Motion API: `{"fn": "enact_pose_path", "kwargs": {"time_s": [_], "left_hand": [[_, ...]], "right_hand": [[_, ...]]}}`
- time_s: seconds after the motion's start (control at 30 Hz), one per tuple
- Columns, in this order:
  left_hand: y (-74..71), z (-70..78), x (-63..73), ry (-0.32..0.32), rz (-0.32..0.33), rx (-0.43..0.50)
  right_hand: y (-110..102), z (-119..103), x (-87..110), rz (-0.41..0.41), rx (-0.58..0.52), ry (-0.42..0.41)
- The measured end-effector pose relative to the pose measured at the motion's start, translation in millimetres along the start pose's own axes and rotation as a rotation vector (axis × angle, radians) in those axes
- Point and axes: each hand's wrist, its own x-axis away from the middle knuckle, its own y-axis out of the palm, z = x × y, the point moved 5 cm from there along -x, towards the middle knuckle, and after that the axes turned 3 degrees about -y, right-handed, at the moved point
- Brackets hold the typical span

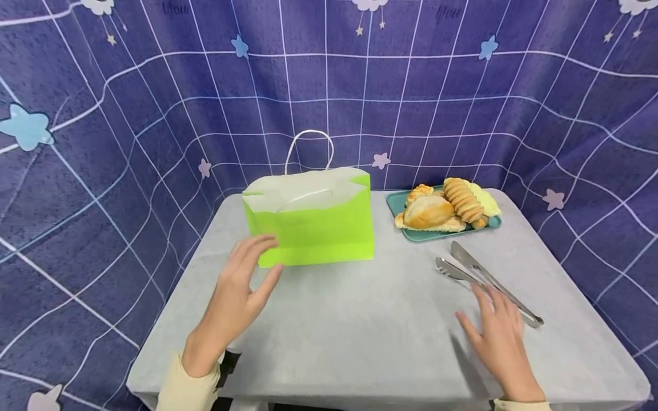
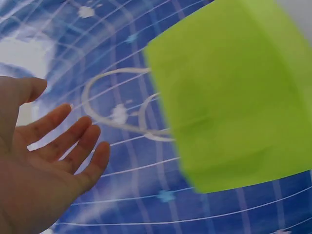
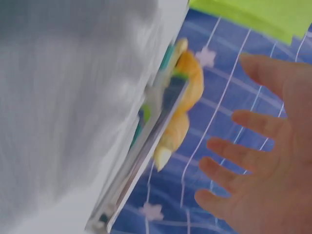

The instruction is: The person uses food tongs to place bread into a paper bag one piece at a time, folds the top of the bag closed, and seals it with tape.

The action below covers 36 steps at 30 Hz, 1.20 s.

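A lime-green paper bag with a white inside and a white cord handle stands upright at the back left of the table, its top open. My left hand is raised in front of the bag's left side, fingers spread and holding nothing; the left wrist view shows the hand apart from the bag. Metal tongs lie on the table at the right. Over their near end hovers my right hand, fingers apart. In the right wrist view the hand holds nothing.
Behind the tongs, a teal tray bears several breads, among them a smooth bun and a ridged spiral roll. The pale grey table ends at a blue gridded curtain behind and on both sides.
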Motion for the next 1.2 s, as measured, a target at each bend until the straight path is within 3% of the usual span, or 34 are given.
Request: {"fn": "enact_pose_path", "kwargs": {"time_s": [0.07, 0.13, 0.2, 0.3, 0.47, 0.57, 0.67, 0.77, 0.9, 1.2], "left_hand": [[-10.6, 1.5, -9.3, 0.010, 0.035, -0.004], [-9.9, -2.1, -21.0, 0.010, 0.054, -0.006], [0.7, -11.6, -33.5, -0.008, 0.036, -0.017], [34.4, -31.4, -52.5, -0.055, -0.010, -0.006], [78.7, -62.1, -60.3, -0.151, -0.090, -0.061], [86.6, -70.3, -57.9, -0.147, -0.085, -0.145], [85.2, -72.2, -57.5, -0.107, -0.062, -0.238], [85.9, -70.2, -58.0, -0.059, -0.069, -0.280], [85.9, -70.0, -54.6, -0.028, -0.085, -0.284], [69.3, -68.1, -56.6, 0.021, -0.001, -0.199]], "right_hand": [[-3, 13, -5.2, 0.018, 0.000, 0.012], [-7, 24, -7.3, 0.028, -0.007, 0.029], [-11, 34, -5.9, 0.032, -0.022, 0.053], [-18, 53, 0.2, -0.009, 0.012, 0.117], [-2, 83, 12.9, -0.234, 0.125, 0.248], [16, 95, 16.5, -0.450, 0.162, 0.343], [26, 99, 9.3, -0.559, 0.171, 0.409], [25, 96, 3.2, -0.492, 0.140, 0.425], [18, 89, 0.2, -0.379, 0.106, 0.382], [10, 88, -5.4, -0.409, 0.127, 0.330]]}}
